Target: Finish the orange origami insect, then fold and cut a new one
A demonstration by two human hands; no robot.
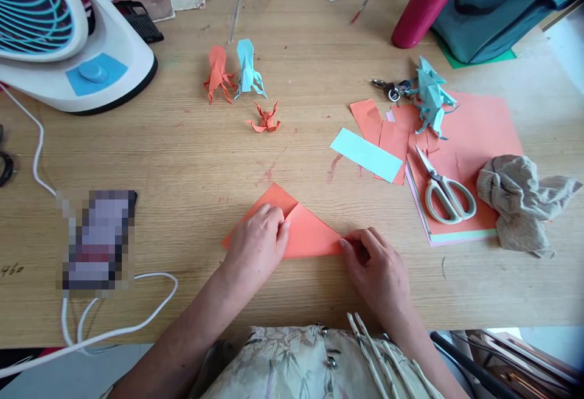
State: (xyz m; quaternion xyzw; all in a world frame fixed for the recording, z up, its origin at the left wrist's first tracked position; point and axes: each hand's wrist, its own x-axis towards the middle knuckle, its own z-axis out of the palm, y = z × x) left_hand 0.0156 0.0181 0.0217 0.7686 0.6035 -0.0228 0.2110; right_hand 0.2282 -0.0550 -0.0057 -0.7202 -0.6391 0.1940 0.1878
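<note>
A folded sheet of orange paper [310, 235] lies on the table in front of me, roughly a wide triangle with its long side toward me. My left hand [260, 235] rests on its left part, fingers curled and the thumb against a folded edge near the middle. The right corner is pinched between thumb and fingers of my right hand [376, 265]. Beyond the paper stand an orange folded figure [218, 73] and a light blue one [246, 67], both with thin legs. A smaller orange figure [266, 119] sits nearer to me.
White-handled scissors [449, 195] lie on stacked coloured sheets [488, 125], beside a grey cloth [515, 198]. A blue paper strip [367, 154] is left of them. A fan [104, 76] and a blurred phone [98, 238] with white cables occupy the left; a red bottle [426, 6] is back right.
</note>
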